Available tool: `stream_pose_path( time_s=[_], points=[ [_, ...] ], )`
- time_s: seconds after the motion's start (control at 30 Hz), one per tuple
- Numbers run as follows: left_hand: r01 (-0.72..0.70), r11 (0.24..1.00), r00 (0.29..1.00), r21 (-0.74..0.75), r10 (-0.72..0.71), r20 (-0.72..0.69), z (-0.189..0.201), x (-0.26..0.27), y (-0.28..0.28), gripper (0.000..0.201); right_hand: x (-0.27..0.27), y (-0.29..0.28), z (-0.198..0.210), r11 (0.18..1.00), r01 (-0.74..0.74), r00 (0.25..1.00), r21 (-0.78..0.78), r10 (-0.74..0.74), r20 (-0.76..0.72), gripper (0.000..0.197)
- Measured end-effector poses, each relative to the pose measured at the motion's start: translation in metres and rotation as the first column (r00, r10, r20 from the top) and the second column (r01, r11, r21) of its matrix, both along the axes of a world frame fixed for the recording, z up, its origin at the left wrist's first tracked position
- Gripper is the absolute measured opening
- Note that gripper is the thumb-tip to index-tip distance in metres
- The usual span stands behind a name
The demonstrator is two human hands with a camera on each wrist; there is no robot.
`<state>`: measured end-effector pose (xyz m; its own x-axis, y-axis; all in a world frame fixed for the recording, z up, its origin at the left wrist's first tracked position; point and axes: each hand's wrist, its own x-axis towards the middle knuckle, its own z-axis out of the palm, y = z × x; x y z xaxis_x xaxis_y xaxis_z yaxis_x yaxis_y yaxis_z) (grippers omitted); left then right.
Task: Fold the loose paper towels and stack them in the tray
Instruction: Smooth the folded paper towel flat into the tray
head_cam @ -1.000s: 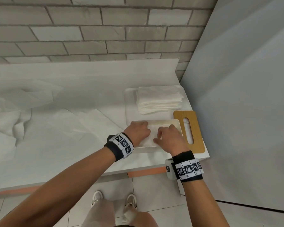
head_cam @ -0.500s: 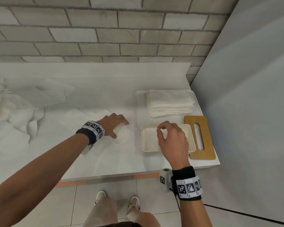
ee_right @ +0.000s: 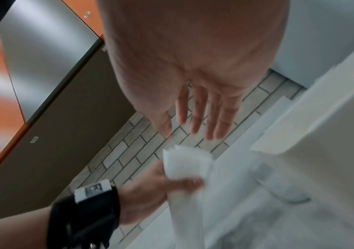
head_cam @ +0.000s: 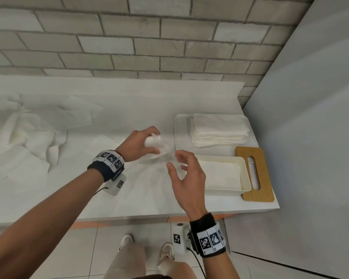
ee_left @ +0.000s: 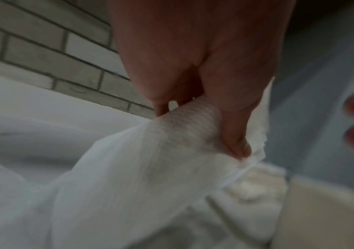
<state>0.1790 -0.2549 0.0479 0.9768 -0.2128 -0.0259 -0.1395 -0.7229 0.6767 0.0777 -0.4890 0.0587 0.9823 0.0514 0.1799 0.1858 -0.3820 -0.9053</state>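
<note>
My left hand point(head_cam: 149, 140) pinches a loose white paper towel point(head_cam: 156, 147) by one edge and lifts it above the counter; the sheet hangs down, blurred. In the left wrist view the thumb and fingers point(ee_left: 235, 134) grip the embossed paper towel point(ee_left: 150, 168). My right hand point(head_cam: 181, 166) hovers beside the sheet with fingers spread and straight, holding nothing; the right wrist view shows those fingers point(ee_right: 210, 118) above the towel point(ee_right: 186, 161). The cream tray point(head_cam: 245, 174) lies just right of it, a folded towel point(head_cam: 220, 174) inside.
A stack of folded towels point(head_cam: 220, 131) rests on a flat white board point(head_cam: 179, 125) behind the tray. A wooden lid with a slot point(head_cam: 254, 174) lies at the counter's right end. Crumpled loose towels point(head_cam: 28, 135) cover the left. A grey wall stands at right.
Both hands left the tray. The left hand went to the counter, took a loose towel and raised it. The right hand lifted out of the tray and moved left toward the sheet.
</note>
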Motion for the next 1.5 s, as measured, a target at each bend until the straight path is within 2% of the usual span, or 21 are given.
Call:
stream_pose_path(
  time_s=[0.07, 0.17, 0.2, 0.23, 0.3, 0.33, 0.47, 0.6, 0.7, 0.8, 0.87, 1.0, 1.07, 1.1, 1.17, 1.2, 1.27, 1.3, 1.37, 1.43, 1.5],
  points=[
    [-0.142, 0.961, 0.988, -0.238, 0.152, 0.026, 0.024, -0.016, -0.005, 0.054, 0.001, 0.011, -0.001, 0.99, 0.07, 0.997, 0.12, -0.066, -0.041, 0.05],
    [-0.27, 0.799, 0.959, -0.538, 0.271, -0.079, 0.042, -0.044, -0.02, 0.055, 0.005, 0.032, -0.007, 0.976, 0.03, 0.993, 0.215, -0.004, -0.121, 0.072],
    [-0.296, 0.749, 0.95, -0.593, 0.293, -0.103, 0.043, -0.053, -0.025, 0.052, 0.006, 0.037, -0.011, 0.978, 0.003, 0.988, 0.211, 0.029, -0.152, 0.069],
    [-0.317, 0.706, 0.941, -0.633, 0.315, -0.119, 0.042, -0.062, -0.031, 0.048, 0.008, 0.042, -0.016, 0.98, -0.019, 0.984, 0.197, 0.054, -0.172, 0.057],
    [-0.34, 0.665, 0.927, -0.665, 0.355, -0.118, 0.036, -0.075, -0.038, 0.041, 0.01, 0.049, -0.022, 0.99, -0.029, 0.991, 0.139, 0.047, -0.129, 0.019],
    [-0.339, 0.668, 0.924, -0.663, 0.369, -0.101, 0.033, -0.081, -0.039, 0.04, 0.009, 0.052, -0.024, 0.991, -0.022, 0.995, 0.133, 0.034, -0.095, 0.012],
    [-0.333, 0.719, 0.91, -0.61, 0.415, -0.008, 0.018, -0.097, -0.031, 0.051, 0.007, 0.053, -0.022, 0.98, -0.014, 1.0, 0.197, 0.019, -0.024, 0.008],
    [-0.391, 0.751, 0.908, -0.532, 0.41, -0.089, -0.012, -0.111, -0.029, 0.053, 0.007, 0.057, -0.043, 0.983, -0.076, 0.985, 0.168, 0.099, -0.138, 0.021],
    [-0.396, 0.798, 0.914, -0.454, 0.388, -0.115, -0.032, -0.118, -0.031, 0.045, 0.009, 0.062, -0.063, 0.991, -0.097, 0.968, 0.092, 0.115, -0.222, 0.01],
    [-0.391, 0.785, 0.91, -0.481, 0.407, -0.076, -0.024, -0.118, -0.038, 0.033, 0.011, 0.064, -0.056, 0.991, -0.038, 0.985, 0.125, 0.058, -0.163, 0.018],
    [-0.389, 0.763, 0.906, -0.515, 0.418, -0.064, -0.014, -0.119, -0.04, 0.037, 0.011, 0.062, -0.048, 0.984, -0.028, 0.99, 0.174, 0.051, -0.128, 0.023],
    [-0.374, 0.794, 0.924, -0.479, 0.361, -0.122, -0.021, -0.119, -0.036, 0.05, 0.012, 0.062, -0.061, 0.98, -0.106, 0.965, 0.167, 0.142, -0.221, 0.008],
    [-0.36, 0.822, 0.93, -0.442, 0.351, -0.104, -0.029, -0.119, -0.034, 0.044, 0.012, 0.063, -0.07, 0.983, -0.112, 0.958, 0.146, 0.146, -0.247, 0.009],
    [-0.364, 0.821, 0.927, -0.44, 0.362, -0.092, -0.029, -0.119, -0.035, 0.04, 0.012, 0.063, -0.071, 0.985, -0.093, 0.964, 0.147, 0.126, -0.235, 0.003],
    [-0.382, 0.794, 0.912, -0.472, 0.407, -0.055, -0.026, -0.118, -0.038, 0.034, 0.013, 0.063, -0.066, 0.985, -0.041, 0.979, 0.166, 0.073, -0.189, 0.008],
    [-0.378, 0.776, 0.904, -0.505, 0.428, -0.019, -0.023, -0.118, -0.038, 0.038, 0.014, 0.063, -0.065, 0.984, -0.021, 0.981, 0.175, 0.054, -0.185, 0.009],
    [-0.339, 0.769, 0.892, -0.542, 0.446, 0.076, -0.019, -0.119, -0.037, 0.063, 0.014, 0.062, -0.062, 0.985, -0.041, 0.979, 0.169, 0.074, -0.191, 0.009],
    [-0.318, 0.795, 0.893, -0.516, 0.435, 0.12, -0.018, -0.12, -0.035, 0.073, 0.015, 0.062, -0.065, 0.988, -0.063, 0.975, 0.139, 0.091, -0.201, 0.012],
    [-0.272, 0.881, 0.915, -0.388, 0.362, 0.18, -0.014, -0.118, -0.032, 0.076, 0.016, 0.061, -0.074, 0.991, -0.106, 0.97, 0.082, 0.121, -0.213, 0.013],
    [-0.229, 0.946, 0.936, -0.231, 0.279, 0.214, -0.008, -0.117, -0.028, 0.064, 0.016, 0.062, -0.078, 0.991, -0.117, 0.973, 0.071, 0.129, -0.189, 0.009],
    [-0.208, 0.971, 0.928, -0.12, 0.234, 0.291, 0.003, -0.114, -0.022, 0.04, 0.016, 0.062, -0.067, 0.987, -0.118, 0.98, 0.108, 0.133, -0.15, 0.004]
  ],
)
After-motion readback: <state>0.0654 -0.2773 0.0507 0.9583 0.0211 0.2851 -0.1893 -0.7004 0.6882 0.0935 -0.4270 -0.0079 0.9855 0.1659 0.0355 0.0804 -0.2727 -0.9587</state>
